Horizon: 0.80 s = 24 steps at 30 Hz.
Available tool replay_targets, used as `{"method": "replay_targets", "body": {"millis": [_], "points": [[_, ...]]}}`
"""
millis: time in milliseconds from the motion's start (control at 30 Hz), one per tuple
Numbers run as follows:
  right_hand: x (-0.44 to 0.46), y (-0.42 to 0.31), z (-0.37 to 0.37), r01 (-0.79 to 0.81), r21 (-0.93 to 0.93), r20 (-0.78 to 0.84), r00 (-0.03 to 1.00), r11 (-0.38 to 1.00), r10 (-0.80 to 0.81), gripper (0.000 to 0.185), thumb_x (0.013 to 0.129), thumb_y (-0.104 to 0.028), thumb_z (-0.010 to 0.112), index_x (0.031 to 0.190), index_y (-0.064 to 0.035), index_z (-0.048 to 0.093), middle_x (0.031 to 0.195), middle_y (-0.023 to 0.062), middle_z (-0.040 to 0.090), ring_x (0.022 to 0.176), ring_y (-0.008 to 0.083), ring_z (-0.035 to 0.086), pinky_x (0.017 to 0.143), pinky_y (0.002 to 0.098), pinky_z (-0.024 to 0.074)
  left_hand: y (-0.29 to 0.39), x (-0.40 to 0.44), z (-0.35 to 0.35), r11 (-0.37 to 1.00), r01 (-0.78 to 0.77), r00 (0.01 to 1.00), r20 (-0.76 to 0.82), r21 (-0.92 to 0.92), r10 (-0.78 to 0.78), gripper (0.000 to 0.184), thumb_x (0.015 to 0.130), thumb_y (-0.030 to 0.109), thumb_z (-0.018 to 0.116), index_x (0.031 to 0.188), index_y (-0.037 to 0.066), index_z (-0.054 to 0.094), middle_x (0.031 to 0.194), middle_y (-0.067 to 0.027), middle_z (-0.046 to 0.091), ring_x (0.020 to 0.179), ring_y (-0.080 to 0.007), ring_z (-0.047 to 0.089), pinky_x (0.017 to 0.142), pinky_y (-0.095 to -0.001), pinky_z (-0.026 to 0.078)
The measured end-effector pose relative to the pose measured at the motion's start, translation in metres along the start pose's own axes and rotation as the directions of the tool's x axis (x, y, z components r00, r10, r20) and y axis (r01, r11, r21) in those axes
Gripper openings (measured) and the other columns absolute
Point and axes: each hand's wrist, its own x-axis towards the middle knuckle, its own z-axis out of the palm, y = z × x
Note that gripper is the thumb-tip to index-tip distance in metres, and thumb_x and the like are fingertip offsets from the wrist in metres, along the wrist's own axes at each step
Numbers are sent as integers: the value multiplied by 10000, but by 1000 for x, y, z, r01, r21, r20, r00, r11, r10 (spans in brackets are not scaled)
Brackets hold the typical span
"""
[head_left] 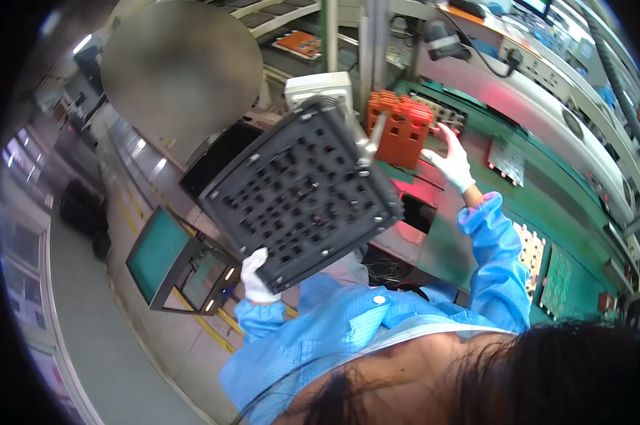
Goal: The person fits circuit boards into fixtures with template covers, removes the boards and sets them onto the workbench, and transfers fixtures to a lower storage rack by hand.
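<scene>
A large black panel with rows of square openings (309, 195) is tilted in front of me. My left hand (258, 278), in a white glove, is closed on its lower left corner. My right hand (451, 159), also gloved, has its thumb and fingers apart and holds nothing. Just left of it, upright orange plates with cutouts (400, 134) stand close together under red light. I cannot tell whether my fingertips touch them.
A green work surface (453, 223) runs along the right. It bears a metallic board (506, 160), a cream slotted plate (529, 258) and a green circuit board (556, 283). A white machine housing (525, 99) stands behind. A green-topped stand (162, 249) is at lower left.
</scene>
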Motion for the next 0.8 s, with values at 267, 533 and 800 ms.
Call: {"method": "replay_targets", "body": {"millis": [267,533,800], "points": [[64,117,99,-203,412,169,975,888,144,821,660,-351,793,1293,-14,394,1233,108,505,1024,225,546,874,320,442,52,-76,-80,946,-324,877,-380,-14,295,531,761,230,570,1235,13,469,1131,-133,583,977,-283,599,853,-391,497],[72,39,48,-182,276,153,978,944,144,542,688,-111,761,1161,-24,511,1082,56,587,972,158,549,884,294,425,48,-73,-168,898,-439,719,-608,-23,336,472,786,255,540,1204,37,512,1098,-123,611,920,-266,624,796,-371,518],[72,15,29,26,-484,540,795,875,275,637,534,-60,742,1116,-34,483,928,142,624,878,317,611,807,369,478,33,-54,-256,891,-454,591,-743,15,314,427,762,236,564,1146,51,550,1079,-108,616,931,-277,608,808,-394,498]]}}
